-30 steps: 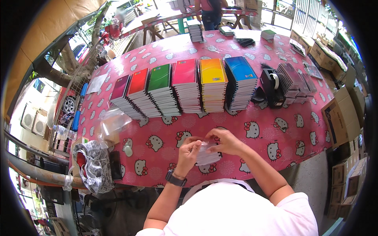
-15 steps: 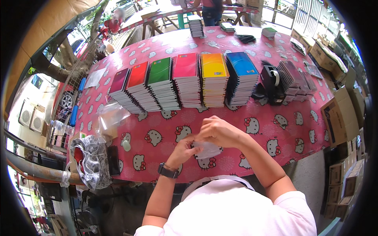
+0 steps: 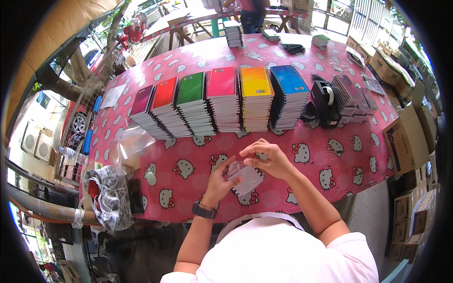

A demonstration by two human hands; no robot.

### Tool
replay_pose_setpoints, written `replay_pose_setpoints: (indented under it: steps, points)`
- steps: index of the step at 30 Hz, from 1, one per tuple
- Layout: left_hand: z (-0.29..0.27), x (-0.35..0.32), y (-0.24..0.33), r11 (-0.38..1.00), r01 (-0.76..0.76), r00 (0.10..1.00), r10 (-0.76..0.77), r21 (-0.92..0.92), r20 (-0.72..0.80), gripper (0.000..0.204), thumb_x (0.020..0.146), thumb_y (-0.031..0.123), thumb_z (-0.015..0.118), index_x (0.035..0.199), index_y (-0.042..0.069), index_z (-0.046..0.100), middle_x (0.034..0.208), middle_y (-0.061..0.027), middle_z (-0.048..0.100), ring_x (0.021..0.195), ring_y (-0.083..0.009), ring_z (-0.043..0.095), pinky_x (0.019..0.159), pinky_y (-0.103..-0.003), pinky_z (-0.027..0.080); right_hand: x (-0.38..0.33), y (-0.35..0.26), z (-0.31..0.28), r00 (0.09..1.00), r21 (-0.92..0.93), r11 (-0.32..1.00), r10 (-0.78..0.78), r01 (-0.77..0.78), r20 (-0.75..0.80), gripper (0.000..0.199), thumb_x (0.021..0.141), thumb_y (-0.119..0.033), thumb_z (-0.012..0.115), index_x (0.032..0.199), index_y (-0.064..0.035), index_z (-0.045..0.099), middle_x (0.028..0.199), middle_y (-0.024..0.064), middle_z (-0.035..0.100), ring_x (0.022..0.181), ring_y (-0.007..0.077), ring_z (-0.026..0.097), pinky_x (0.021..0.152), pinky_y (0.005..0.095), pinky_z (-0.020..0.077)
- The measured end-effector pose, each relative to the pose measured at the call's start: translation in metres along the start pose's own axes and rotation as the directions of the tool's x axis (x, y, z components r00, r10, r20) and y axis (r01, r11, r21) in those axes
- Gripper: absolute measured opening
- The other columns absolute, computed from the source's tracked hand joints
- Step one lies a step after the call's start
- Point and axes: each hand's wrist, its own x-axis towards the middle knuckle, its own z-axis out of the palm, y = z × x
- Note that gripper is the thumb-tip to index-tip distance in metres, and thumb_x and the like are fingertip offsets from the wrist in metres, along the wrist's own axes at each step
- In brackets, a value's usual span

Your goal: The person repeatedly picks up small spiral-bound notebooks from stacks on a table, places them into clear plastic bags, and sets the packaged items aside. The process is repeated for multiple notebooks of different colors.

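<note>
Near the table's front edge, my left hand [image 3: 220, 184] is closed around a plastic-wrapped packet [image 3: 247, 179], its thumb lying across the front. The wrapping is clear and crinkled. Dark spiral-like edges show at its sides, but what lies inside is hard to make out. My right hand [image 3: 268, 159] hovers just above the packet's upper right, fingers curved and apart, with nothing visible in them. Beyond my hands stand stacks of spiral notebooks with purple [image 3: 143, 100], red [image 3: 164, 93], green [image 3: 191, 88], pink [image 3: 221, 82], yellow [image 3: 255, 81] and blue [image 3: 289, 79] covers.
A black tape dispenser [image 3: 325, 104] and plastic-wrapped packs [image 3: 351, 99] stand right of the stacks. Clear plastic bags [image 3: 133, 144], a pale green bottle-like object [image 3: 150, 177] and a patterned cloth bag [image 3: 109, 198] lie left. Cardboard boxes [image 3: 406, 141] line the right side. Another person [image 3: 252, 19] stands far back.
My right hand has loosened from a pinch at the packet's top and its fingers have spread. More of the packet's front shows now, tilted in my left hand.
</note>
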Motion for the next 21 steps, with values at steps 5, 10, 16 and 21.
replay_pose_setpoints:
  steps: [5, 10, 16, 21]
  points:
    - [-0.008, 0.008, -0.004, 0.987, 0.150, 0.980, -0.140, -0.063, 0.140, 0.041, 0.075, 0.015, 0.074, 0.111, 0.003, 0.060, 0.093, -0.0038, 0.064, 0.084, -0.0106, 0.059, 0.077, -0.025, 0.046, -0.015, 0.031, 0.006, 0.946, -0.136, 0.957, 0.277, -0.257, 0.168, 0.027, 0.071, -0.005, 0.070, 0.097, -0.0046, 0.067, 0.088, 0.0092, 0.066, 0.083, 0.0202, 0.058, 0.072, 0.0307, 0.0460]
    - [-0.012, 0.010, 0.015, 0.953, -0.002, 0.984, -0.052, 0.303, 0.172, 0.045, 0.073, 0.018, 0.075, 0.111, 0.001, 0.059, 0.101, -0.0062, 0.064, 0.095, -0.0172, 0.059, 0.084, -0.028, 0.045, -0.022, 0.046, 0.012, 0.981, -0.138, 0.988, 0.096, -0.073, 0.167, 0.029, 0.068, -0.008, 0.073, 0.097, -0.0077, 0.068, 0.093, 0.0080, 0.064, 0.082, 0.0197, 0.057, 0.072, 0.0306, 0.0457]
    - [-0.001, -0.028, 0.038, 0.874, -0.289, 0.957, 0.271, 0.390, 0.102, 0.051, 0.069, 0.029, 0.076, 0.114, 0.010, 0.060, 0.124, -0.0080, 0.053, 0.122, -0.0248, 0.042, 0.101, -0.040, 0.030, -0.048, 0.019, -0.007, 0.925, -0.057, 0.998, 0.000, 0.023, 0.381, 0.043, 0.071, -0.022, 0.074, 0.112, -0.0143, 0.062, 0.124, 0.0098, 0.052, 0.115, 0.0285, 0.046, 0.095, 0.0431, 0.0391]
    - [-0.002, -0.036, 0.011, 0.687, -0.393, 0.910, 0.384, 0.612, 0.153, 0.036, 0.071, 0.027, 0.074, 0.104, 0.013, 0.067, 0.117, -0.0034, 0.060, 0.121, -0.0244, 0.045, 0.102, -0.041, 0.029, -0.064, 0.023, 0.017, 0.968, -0.350, 0.913, -0.143, 0.209, 0.204, 0.044, 0.067, -0.030, 0.078, 0.103, -0.0118, 0.063, 0.126, 0.0122, 0.049, 0.114, 0.0363, 0.046, 0.092, 0.0459, 0.0396]
